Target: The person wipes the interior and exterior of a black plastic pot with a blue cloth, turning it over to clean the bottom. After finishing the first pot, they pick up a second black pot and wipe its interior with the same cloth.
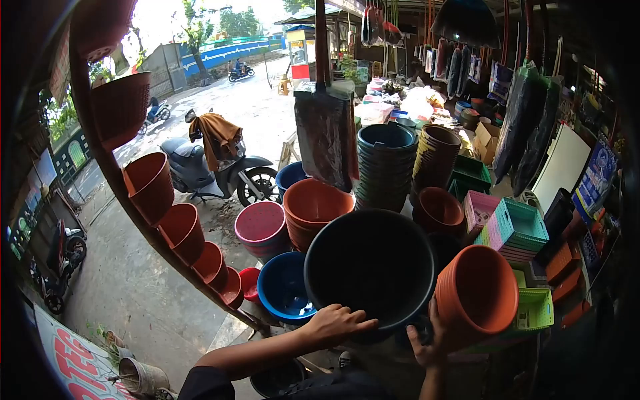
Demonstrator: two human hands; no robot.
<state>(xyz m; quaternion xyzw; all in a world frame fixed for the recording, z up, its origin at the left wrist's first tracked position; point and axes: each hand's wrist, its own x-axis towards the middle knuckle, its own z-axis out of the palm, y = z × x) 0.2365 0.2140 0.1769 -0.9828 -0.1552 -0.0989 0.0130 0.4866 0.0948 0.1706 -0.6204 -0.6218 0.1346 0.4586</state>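
My left hand (340, 325) is closed over the near rim of a large black tub (370, 267), whose open mouth faces up toward me. To the right, my right hand (430, 339) has its fingers spread, with the thumb apart, between the black tub and a stack of orange-brown pots (477, 298). Its fingers touch the left side of that stack, which leans to the right. A blue tub (287, 287) stands just left of the black one. Behind it are a stack of orange tubs (319, 202) and a stack of pink tubs (261, 222).
Terracotta-coloured pots (149, 187) hang along a slanted pole at the left. Plastic-wrapped goods (325, 137) hang ahead. Stacked dark tubs (385, 167), baskets (522, 223) and a green basket (533, 309) stand beyond and to the right. A scooter (213, 163) is parked outside.
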